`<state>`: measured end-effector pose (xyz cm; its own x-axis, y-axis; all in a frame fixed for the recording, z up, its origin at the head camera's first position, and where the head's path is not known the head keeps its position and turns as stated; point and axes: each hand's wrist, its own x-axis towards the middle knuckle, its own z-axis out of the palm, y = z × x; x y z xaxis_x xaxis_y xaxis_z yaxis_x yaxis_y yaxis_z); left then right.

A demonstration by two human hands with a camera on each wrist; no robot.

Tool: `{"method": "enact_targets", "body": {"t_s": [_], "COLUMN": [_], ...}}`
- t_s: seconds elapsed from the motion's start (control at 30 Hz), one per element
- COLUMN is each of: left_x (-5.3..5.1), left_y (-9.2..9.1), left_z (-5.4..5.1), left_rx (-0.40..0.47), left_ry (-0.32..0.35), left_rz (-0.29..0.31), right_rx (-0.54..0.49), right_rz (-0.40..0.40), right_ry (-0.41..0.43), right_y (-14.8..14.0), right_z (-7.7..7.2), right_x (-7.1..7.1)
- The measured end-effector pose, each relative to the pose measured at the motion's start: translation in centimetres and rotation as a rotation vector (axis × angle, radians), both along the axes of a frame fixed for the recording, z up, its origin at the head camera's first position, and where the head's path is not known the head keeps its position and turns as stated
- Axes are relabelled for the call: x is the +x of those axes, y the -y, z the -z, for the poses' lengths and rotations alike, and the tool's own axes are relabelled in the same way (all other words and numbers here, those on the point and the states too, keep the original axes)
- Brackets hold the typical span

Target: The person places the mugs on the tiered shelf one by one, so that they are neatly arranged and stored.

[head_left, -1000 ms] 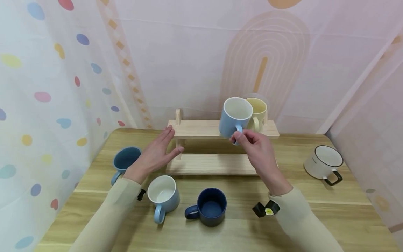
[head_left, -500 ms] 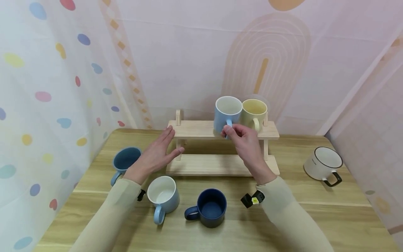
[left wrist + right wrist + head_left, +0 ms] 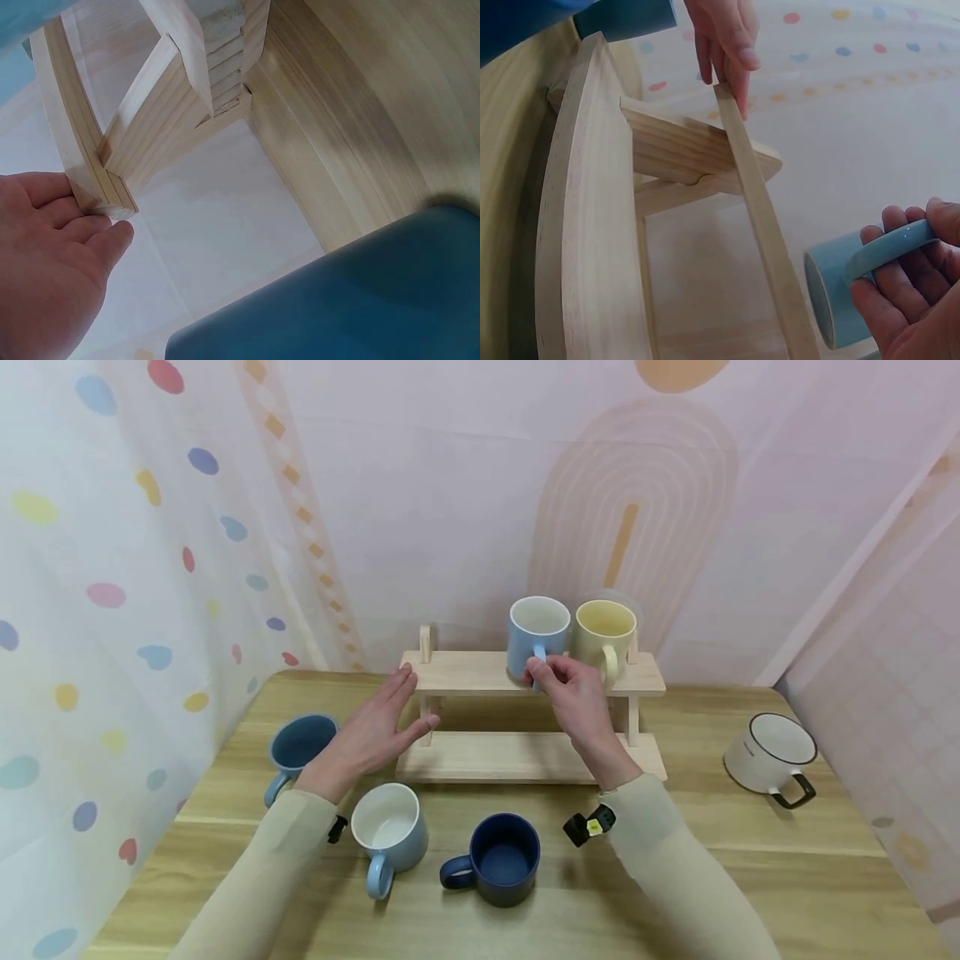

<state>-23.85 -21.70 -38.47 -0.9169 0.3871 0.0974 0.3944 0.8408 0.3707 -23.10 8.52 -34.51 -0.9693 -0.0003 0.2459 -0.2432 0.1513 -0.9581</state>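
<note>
While the left hand (image 3: pixel 367 735) and its wrist hide one side of the teal mug (image 3: pixel 302 745) on the bench (image 3: pixel 832 877), a curved blue shape (image 3: pixel 345 300) runs off the corner of the left wrist view, too cropped to say which mug it is. Up top, the right hand (image 3: pixel 583 706) masks part of the light blue mug (image 3: pixel 538 631), and whether its base meets the upper shelf (image 3: pixel 468 670) is hard to make out! It's upright there, just left of the yellow mug (image 3: pixel 604 635), a slim gap between them. And the grip: right fingers curled, thumb closing on the handle. Across the way, left hand spread, fingers straight, thumb out, fingertips touching the shelf's left end.
</note>
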Motion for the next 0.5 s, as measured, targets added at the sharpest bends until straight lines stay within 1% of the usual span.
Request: {"method": "enact_targets", "body": {"t_s": [0.1,0.23,0.5], "left_x": [-0.05,-0.18,-0.14], "left_y": [0.05,0.08,0.43], "left_z": [0.01,-0.04,-0.14], "left_rx": [-0.001,0.006,-0.005], "left_ry": [-0.007,-0.011,0.006], "left_rz": [-0.007,-0.001,-0.01], "right_rx": [0.007,0.018,0.019], "right_rz": [-0.003,0.014,0.022], "right_ry": [-0.008,-0.007,0.027], "right_y": [0.17,0.32,0.78], "right_z": [0.14,0.34,0.75], "right_x": [-0.33,-0.65,-1.1]}}
